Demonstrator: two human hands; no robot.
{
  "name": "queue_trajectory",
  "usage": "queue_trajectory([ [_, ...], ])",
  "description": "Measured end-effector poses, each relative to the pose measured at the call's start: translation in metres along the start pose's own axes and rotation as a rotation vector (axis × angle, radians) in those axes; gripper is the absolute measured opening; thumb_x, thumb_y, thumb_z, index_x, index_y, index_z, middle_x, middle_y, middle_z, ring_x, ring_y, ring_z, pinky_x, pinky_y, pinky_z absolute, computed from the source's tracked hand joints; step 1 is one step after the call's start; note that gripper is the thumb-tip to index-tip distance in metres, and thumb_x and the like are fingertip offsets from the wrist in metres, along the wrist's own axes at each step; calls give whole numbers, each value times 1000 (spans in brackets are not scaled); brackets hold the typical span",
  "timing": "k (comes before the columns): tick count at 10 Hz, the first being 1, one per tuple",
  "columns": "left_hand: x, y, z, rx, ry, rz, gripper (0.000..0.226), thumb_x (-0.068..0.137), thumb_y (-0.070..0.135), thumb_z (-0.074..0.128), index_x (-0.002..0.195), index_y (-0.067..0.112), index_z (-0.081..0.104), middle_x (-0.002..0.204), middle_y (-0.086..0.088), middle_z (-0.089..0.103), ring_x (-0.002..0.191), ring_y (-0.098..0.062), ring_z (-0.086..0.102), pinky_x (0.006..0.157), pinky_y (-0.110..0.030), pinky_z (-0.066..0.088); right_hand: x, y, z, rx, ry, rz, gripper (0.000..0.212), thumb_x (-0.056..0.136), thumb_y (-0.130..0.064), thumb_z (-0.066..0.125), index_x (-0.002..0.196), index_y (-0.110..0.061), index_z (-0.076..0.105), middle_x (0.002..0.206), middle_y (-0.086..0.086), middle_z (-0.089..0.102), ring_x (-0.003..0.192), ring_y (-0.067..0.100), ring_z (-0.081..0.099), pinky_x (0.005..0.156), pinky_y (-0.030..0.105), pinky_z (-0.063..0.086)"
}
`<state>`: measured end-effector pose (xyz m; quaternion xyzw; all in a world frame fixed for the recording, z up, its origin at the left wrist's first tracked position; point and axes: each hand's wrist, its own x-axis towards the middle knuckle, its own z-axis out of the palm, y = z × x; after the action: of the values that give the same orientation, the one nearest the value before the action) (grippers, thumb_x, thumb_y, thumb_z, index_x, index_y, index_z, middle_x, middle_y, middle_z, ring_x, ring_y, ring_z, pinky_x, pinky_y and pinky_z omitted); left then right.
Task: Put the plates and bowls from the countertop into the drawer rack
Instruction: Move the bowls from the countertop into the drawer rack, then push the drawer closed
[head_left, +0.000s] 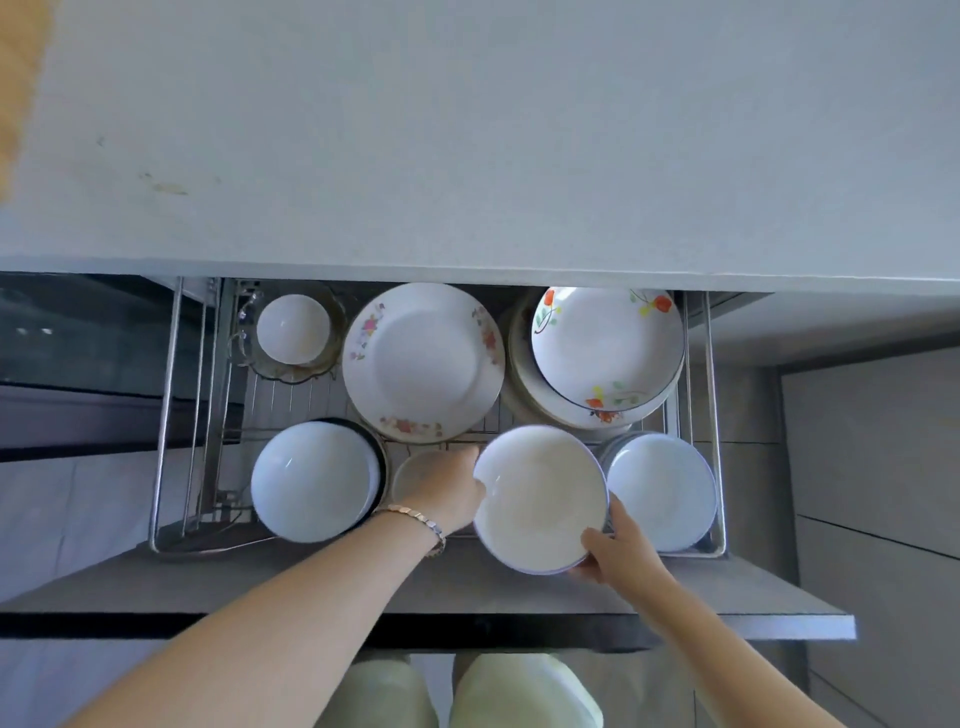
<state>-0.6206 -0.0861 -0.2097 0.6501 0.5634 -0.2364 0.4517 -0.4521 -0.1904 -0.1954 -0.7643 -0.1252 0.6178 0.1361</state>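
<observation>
Both my hands hold a white bowl (540, 496) over the front middle of the wire drawer rack (171, 415). My left hand (449, 491) grips its left rim and my right hand (618, 551) grips its lower right rim. In the rack stand a flowered plate (423, 361), a stack topped by an orange-flower plate (605, 348), a small white bowl (293, 327) on a glass dish, a white bowl stack (311, 480) at front left and another white bowl stack (662, 491) at front right. A small beige bowl (415, 473) sits partly hidden under my left hand.
The grey countertop (493, 135) fills the upper half of the view and overhangs the rack's back. The drawer's dark front panel (363, 597) lies below my arms. My knees show at the bottom. Grey cabinet fronts stand at the right.
</observation>
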Motion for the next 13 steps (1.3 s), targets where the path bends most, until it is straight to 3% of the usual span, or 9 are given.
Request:
queue_trajectory([
  [1,-2,12,7,6,21,-4,7,92,11,40,91,11,47,79,1,48,79,-20,44,55,-22,24,10,9,1,-35,25,30,56,89,4,40,136,-26,32,109,12,54,104,34,57,62,30,61],
  [2,-2,16,14,-6,51,7,16,95,13,40,105,9,52,90,-8,56,88,-26,52,60,-23,25,13,8,-4,-135,47,33,58,88,1,42,140,-22,33,108,7,54,106,33,56,76,43,58],
  [4,7,19,18,-129,-40,-88,35,98,16,35,131,9,41,86,1,54,80,-22,50,62,-22,29,16,-2,-10,-375,110,-3,43,95,-12,39,138,-15,33,98,18,62,84,35,63,73,40,55],
  [5,8,17,22,-363,-128,-130,54,98,14,30,149,25,16,112,-11,53,84,-25,55,75,-37,55,21,-8,-9,-440,151,-22,40,98,-12,33,138,-12,32,105,24,60,88,37,59,79,41,50],
  [8,9,23,19,-541,-192,-202,46,97,7,28,142,20,27,112,-5,40,99,-27,47,82,-48,56,17,-14,1,-512,174,13,42,98,-4,29,141,-5,29,131,18,51,110,34,57,87,34,46],
  [9,6,14,20,-531,-167,-202,49,98,19,37,145,18,25,110,-5,47,96,-26,53,82,-46,56,15,-8,2,-438,213,22,47,99,-14,31,145,-12,22,130,20,52,110,37,56,88,40,46],
  [10,-1,5,19,-465,-19,-139,55,96,30,40,147,19,22,85,-2,57,74,-17,58,69,-36,53,10,0,0,-285,337,45,56,96,-34,38,146,-17,20,129,16,53,109,35,55,85,41,44],
  [12,-36,-32,10,-750,179,-237,30,97,13,37,125,8,48,100,-8,57,71,-17,60,66,-29,48,-21,11,0,44,399,-25,30,94,-19,44,120,-9,56,86,7,61,71,23,55,59,28,43],
  [13,-63,-56,5,-860,215,-274,18,97,12,37,104,7,53,73,-5,58,59,-14,56,52,-23,43,-51,16,8,420,320,-6,16,94,-10,46,96,-7,61,71,7,58,56,18,50,53,24,41],
])
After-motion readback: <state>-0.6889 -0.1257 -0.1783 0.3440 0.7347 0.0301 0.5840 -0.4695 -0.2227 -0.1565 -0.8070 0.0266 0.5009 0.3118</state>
